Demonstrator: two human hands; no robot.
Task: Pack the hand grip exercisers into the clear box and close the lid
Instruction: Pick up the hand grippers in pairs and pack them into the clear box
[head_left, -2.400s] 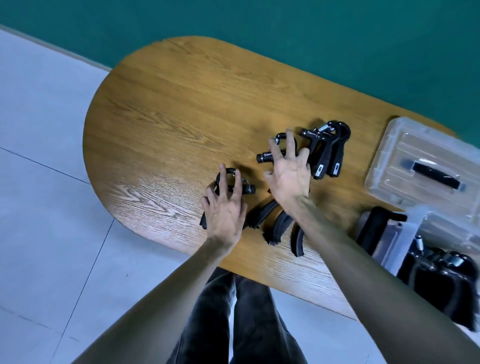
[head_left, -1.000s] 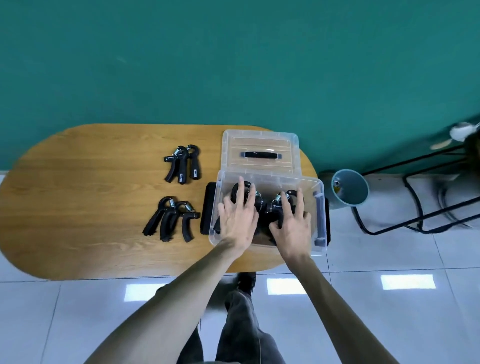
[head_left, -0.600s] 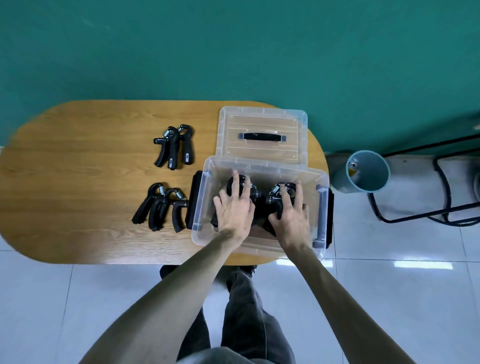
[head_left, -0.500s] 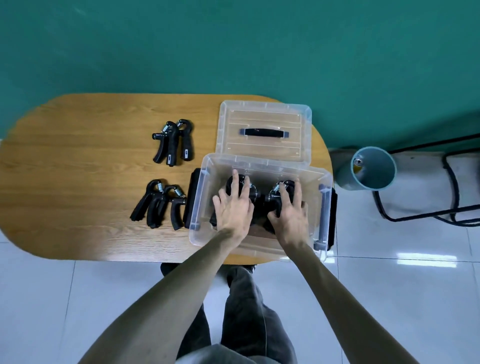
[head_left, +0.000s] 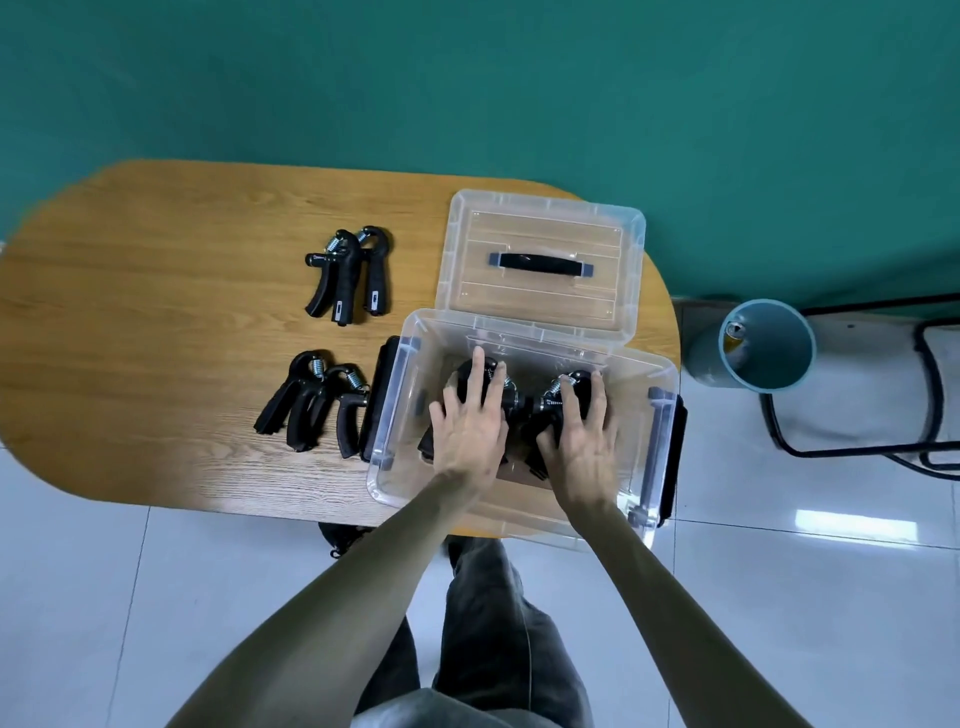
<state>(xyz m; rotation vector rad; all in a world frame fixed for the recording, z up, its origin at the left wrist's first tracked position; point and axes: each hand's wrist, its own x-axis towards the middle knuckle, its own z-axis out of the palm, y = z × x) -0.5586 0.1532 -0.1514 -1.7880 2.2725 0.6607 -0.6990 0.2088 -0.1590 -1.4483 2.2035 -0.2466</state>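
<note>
Head view: oval wooden desk (head_left: 156, 291) against a green wall. Clear box (head_left: 524, 332) sits open at the desk's near right end, both hands reaching down inside it. Clear lid (head_left: 540, 228) with black handle lies flat just beyond the fingertips, touching the box's far rim. Left hand (head_left: 470, 426), fingers straight and spread, rests on the black grip exercisers in the box (head_left: 514, 400); right hand (head_left: 582, 431) the same, beside it. Left of the left hand, outside the box: a near cluster of exercisers (head_left: 311, 400) just beside the box wall, a far cluster (head_left: 348, 275) further off.
</note>
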